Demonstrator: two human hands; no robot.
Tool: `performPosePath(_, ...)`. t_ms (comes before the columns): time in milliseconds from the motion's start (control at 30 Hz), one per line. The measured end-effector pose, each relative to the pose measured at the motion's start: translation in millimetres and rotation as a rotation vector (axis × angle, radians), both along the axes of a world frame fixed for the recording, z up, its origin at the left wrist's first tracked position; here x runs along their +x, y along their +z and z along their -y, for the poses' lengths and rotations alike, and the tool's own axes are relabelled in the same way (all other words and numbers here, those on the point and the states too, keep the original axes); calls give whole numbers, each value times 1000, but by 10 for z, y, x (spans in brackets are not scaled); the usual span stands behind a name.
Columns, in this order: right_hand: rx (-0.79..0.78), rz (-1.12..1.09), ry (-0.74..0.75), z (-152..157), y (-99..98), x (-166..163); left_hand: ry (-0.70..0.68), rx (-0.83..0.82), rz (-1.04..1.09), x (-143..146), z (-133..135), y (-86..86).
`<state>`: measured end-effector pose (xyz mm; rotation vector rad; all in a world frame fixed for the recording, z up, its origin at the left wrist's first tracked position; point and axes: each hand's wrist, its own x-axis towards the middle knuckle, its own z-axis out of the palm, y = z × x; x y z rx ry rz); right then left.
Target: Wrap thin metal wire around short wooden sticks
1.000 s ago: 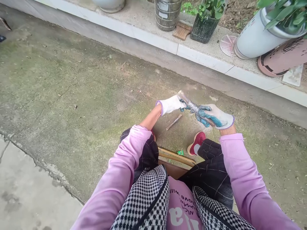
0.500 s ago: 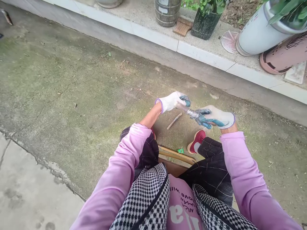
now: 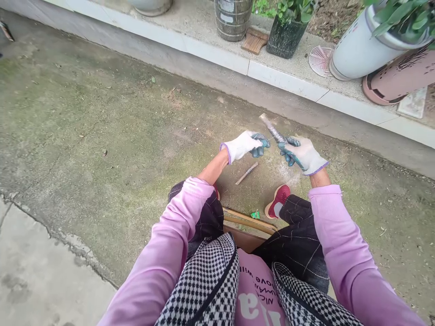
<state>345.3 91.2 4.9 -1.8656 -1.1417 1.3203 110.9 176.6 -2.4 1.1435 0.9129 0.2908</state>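
Head view: right hand [image 3: 303, 154] curls its fingers round a wound stick [image 3: 275, 131], likely light, stiff, best held near-end. Left hand's [image 3: 250, 144] fingers seemingly pinch thin wire [image 3: 272, 138]

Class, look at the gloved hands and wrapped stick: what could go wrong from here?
The thin silvery strand between the white-and-blue gloved left hand and the coil-wrapped brown wooden stick might slip, loosening the coils. The similarly gloved right hand grips the stick's nearer part, so pulling might twist it. A short brown stick on the ground near the red right shoe could roll underfoot.
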Motion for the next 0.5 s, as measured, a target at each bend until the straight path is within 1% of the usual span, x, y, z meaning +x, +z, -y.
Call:
performPosePath(100, 54, -217, -88, 52, 88, -123, -10, -67, 47, 24, 32, 20)
performPosePath(167, 57, -308, -104, 93, 144, -178, -28, -91, 81, 44, 70, 9)
performPosePath(233, 50, -367, -91, 136, 202, -187, -49, -84, 108, 59, 107, -18)
performPosePath(300, 53, -408, -42, 175, 264, -155, -79, -30, 97, 59, 120, -63)
performPosePath(367, 9, -435, 88, 208, 324, -108, -127, 76, 38, 36, 95, -121)
performPosePath(433, -118, -419, 286, 233, 363, -80, -173, 168, -28, -10, 38, -178)
performPosePath(500, -258, -351, 476, 250, 353, -89, -186, 215, -71, -68, -27, -223)
